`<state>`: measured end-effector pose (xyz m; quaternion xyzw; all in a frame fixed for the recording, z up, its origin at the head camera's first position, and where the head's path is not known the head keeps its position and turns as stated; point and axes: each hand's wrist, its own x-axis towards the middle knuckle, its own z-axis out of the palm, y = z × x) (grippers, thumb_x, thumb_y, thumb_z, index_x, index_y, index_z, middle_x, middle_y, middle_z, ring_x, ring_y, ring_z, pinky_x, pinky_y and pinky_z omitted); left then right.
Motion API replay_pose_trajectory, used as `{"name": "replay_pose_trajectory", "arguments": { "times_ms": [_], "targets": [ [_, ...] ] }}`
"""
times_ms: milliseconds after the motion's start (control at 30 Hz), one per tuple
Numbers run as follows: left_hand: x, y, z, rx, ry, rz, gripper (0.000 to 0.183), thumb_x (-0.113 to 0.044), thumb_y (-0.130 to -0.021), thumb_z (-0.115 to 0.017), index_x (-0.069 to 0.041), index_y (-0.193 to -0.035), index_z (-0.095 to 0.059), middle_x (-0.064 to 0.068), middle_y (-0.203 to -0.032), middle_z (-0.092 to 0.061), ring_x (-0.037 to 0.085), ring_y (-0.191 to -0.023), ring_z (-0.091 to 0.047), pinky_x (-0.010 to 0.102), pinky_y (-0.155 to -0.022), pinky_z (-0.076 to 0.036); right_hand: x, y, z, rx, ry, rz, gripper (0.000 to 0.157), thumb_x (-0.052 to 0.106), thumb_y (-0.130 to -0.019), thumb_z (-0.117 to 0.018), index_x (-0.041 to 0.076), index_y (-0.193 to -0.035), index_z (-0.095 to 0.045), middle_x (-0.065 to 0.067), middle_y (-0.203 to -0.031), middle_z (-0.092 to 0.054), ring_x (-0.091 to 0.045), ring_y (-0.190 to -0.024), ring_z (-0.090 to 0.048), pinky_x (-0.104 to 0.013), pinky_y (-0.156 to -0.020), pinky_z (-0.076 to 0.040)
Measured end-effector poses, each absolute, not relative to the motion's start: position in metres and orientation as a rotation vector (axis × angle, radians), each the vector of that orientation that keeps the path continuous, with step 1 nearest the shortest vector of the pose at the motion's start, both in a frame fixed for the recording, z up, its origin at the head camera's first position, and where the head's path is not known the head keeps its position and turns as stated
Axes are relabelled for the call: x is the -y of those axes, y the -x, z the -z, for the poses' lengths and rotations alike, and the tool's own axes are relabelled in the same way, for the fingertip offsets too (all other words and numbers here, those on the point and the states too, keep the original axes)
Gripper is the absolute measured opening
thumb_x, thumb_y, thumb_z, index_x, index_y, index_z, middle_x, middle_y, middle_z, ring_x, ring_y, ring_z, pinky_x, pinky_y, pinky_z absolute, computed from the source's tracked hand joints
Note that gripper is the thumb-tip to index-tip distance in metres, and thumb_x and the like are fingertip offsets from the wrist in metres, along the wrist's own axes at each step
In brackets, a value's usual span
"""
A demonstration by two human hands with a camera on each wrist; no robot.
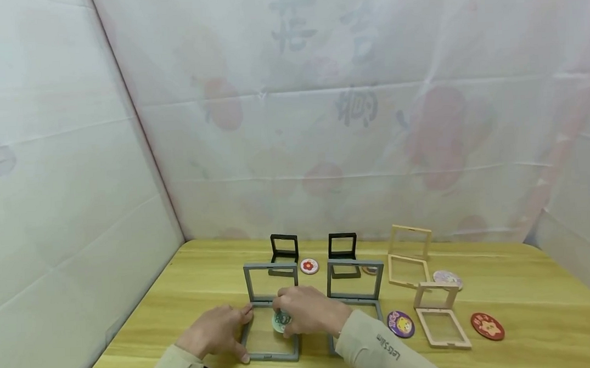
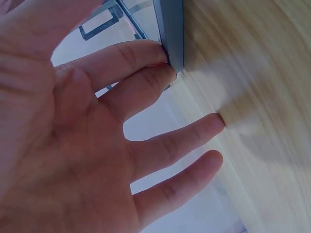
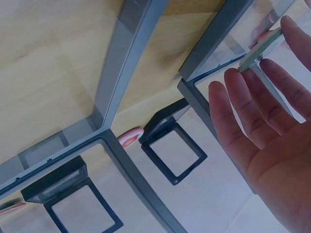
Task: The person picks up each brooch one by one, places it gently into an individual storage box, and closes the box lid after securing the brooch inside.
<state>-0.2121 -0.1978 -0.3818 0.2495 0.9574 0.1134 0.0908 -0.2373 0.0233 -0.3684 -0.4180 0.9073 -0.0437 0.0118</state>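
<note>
A grey display frame with a clear film panel (image 1: pixel 275 357) stands opened on the table, its lid upright at the back. My left hand (image 1: pixel 214 333) is at its left side, fingers extended. In the left wrist view, two fingertips (image 2: pixel 163 68) touch the grey side bar while the other fingers reach toward the tabletop. My right hand (image 1: pixel 312 309) pinches a round green badge (image 1: pixel 279 322) by its edge, over the frame's lower panel. The right wrist view shows that badge (image 3: pixel 260 49) edge-on between thumb and fingers.
To the right stands a second opened grey frame (image 1: pixel 355 263). Behind are two small black frames (image 1: pixel 284 236) and a flower badge (image 1: pixel 309 266). Further right lie a yellow frame (image 1: pixel 412 228), a beige frame (image 1: pixel 449 344), a purple badge (image 1: pixel 401 324), a lavender badge (image 1: pixel 447 279) and a red badge (image 1: pixel 488 326).
</note>
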Motion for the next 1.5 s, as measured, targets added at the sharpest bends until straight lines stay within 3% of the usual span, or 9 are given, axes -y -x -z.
{"name": "replay_pose_trajectory", "arguments": {
  "times_ms": [133, 200, 300, 467, 667, 900, 1267, 1367, 1500],
  "targets": [
    [0.2, 0.208, 0.384, -2.838, -0.704, -0.315, 0.084, -0.034, -0.064, -0.094, 0.0, -0.134, -0.063, 0.024, -0.132, -0.062, 0.013, -0.074, -0.049, 0.049, -0.092, -0.053, -0.018, 0.235, 0.376, -2.795, 1.325, 0.188, 0.034, 0.027, -0.077, -0.09, 0.016, -0.105, -0.074, 0.007, -0.104, -0.065, -0.001, -0.083, -0.057, -0.017, -0.071, -0.049],
    [0.201, 0.207, 0.385, -2.83, -0.698, -0.311, 0.084, -0.034, -0.065, -0.094, 0.001, -0.134, -0.064, 0.023, -0.134, -0.061, 0.015, -0.077, -0.055, 0.049, -0.093, -0.052, -0.016, 0.234, 0.379, -2.783, 1.337, 0.203, 0.034, 0.028, -0.077, -0.09, 0.016, -0.105, -0.074, 0.007, -0.106, -0.066, -0.001, -0.084, -0.058, -0.018, -0.072, -0.049],
    [0.199, 0.207, 0.386, -2.834, -0.748, -0.288, 0.086, -0.036, -0.065, -0.094, 0.004, -0.135, -0.062, 0.021, -0.133, -0.062, 0.024, -0.094, -0.067, 0.048, -0.095, -0.052, -0.016, 0.234, 0.379, -2.787, 1.312, 0.224, 0.034, 0.026, -0.077, -0.091, 0.016, -0.105, -0.075, 0.006, -0.107, -0.066, -0.002, -0.085, -0.059, -0.019, -0.073, -0.05],
    [0.194, 0.21, 0.381, -2.866, -0.777, -0.254, 0.089, -0.037, -0.066, -0.093, 0.006, -0.136, -0.06, 0.021, -0.133, -0.063, 0.036, -0.112, -0.065, 0.048, -0.096, -0.051, -0.019, 0.236, 0.374, -2.819, 1.304, 0.236, 0.035, 0.024, -0.075, -0.091, 0.014, -0.104, -0.075, 0.003, -0.107, -0.067, -0.006, -0.088, -0.061, -0.021, -0.077, -0.052],
    [0.198, 0.209, 0.379, -2.867, -0.733, -0.245, 0.089, -0.039, -0.066, -0.093, 0.005, -0.136, -0.06, 0.02, -0.133, -0.063, 0.033, -0.107, -0.066, 0.05, -0.096, -0.051, -0.014, 0.237, 0.375, -2.811, 1.347, 0.217, 0.032, 0.025, -0.076, -0.091, 0.014, -0.101, -0.074, 0.004, -0.107, -0.068, -0.005, -0.091, -0.062, -0.022, -0.078, -0.052],
    [0.199, 0.21, 0.381, -2.883, -0.794, -0.267, 0.087, -0.038, -0.064, -0.094, 0.006, -0.132, -0.063, 0.02, -0.132, -0.064, 0.016, -0.084, -0.061, 0.047, -0.09, -0.054, -0.014, 0.24, 0.377, -2.82, 1.352, 0.22, 0.031, 0.026, -0.075, -0.092, 0.015, -0.099, -0.075, 0.006, -0.103, -0.067, -0.004, -0.085, -0.059, -0.02, -0.074, -0.051],
    [0.196, 0.213, 0.379, -2.894, -0.812, -0.265, 0.087, -0.037, -0.064, -0.095, 0.005, -0.133, -0.063, 0.019, -0.13, -0.065, 0.025, -0.1, -0.067, 0.046, -0.093, -0.053, -0.013, 0.243, 0.376, -2.804, 1.36, 0.233, 0.031, 0.025, -0.076, -0.091, 0.014, -0.1, -0.074, 0.007, -0.097, -0.064, -0.003, -0.08, -0.056, -0.02, -0.071, -0.05],
    [0.197, 0.212, 0.38, -2.884, -0.803, -0.281, 0.087, -0.037, -0.064, -0.094, 0.005, -0.133, -0.063, 0.018, -0.131, -0.065, 0.018, -0.091, -0.065, 0.046, -0.092, -0.053, -0.011, 0.243, 0.377, -2.796, 1.36, 0.234, 0.032, 0.026, -0.076, -0.09, 0.015, -0.101, -0.074, 0.007, -0.099, -0.064, -0.002, -0.081, -0.056, -0.02, -0.073, -0.05],
    [0.198, 0.212, 0.381, -2.879, -0.8, -0.289, 0.086, -0.037, -0.064, -0.094, 0.005, -0.133, -0.063, 0.02, -0.13, -0.065, 0.01, -0.073, -0.05, 0.043, -0.088, -0.055, -0.009, 0.242, 0.378, -2.799, 1.358, 0.223, 0.032, 0.027, -0.076, -0.091, 0.015, -0.101, -0.074, 0.007, -0.099, -0.064, -0.002, -0.081, -0.056, -0.02, -0.072, -0.05]
  ]
}}
